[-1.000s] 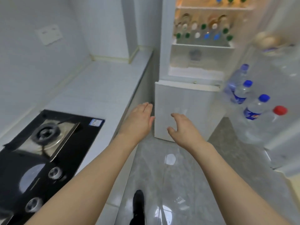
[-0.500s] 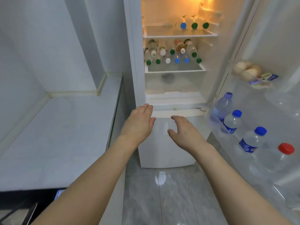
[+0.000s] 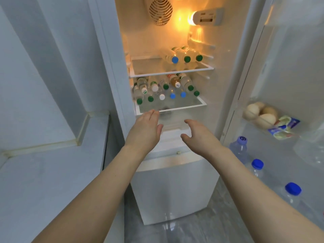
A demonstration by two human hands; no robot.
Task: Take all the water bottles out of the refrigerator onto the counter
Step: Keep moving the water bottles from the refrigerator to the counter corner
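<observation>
My left-hand fingers (image 3: 152, 114) are straight and released, holding nothing, tips just short of the lower shelf (image 3: 196, 106) rim. The right-hand fingers (image 3: 190, 122) are loosely spread, thumb apart, also empty. The left hand (image 3: 145, 130) and right hand (image 3: 199, 135) hang side by side in front of the open refrigerator (image 3: 175, 181).

The water bottles lie on their sides, caps toward me: a stacked pile on the lower shelf (image 3: 164, 90), three on the upper shelf (image 3: 184, 56), and more standing in the door rack (image 3: 256, 165) on my right.

I judge the reach is the step in hand. I would take the front, top-lying bottles first, one per hand, gripping the body behind the cap, so the pile does not roll off. The worktop (image 3: 52, 181) is on my left; I set them upright there.
</observation>
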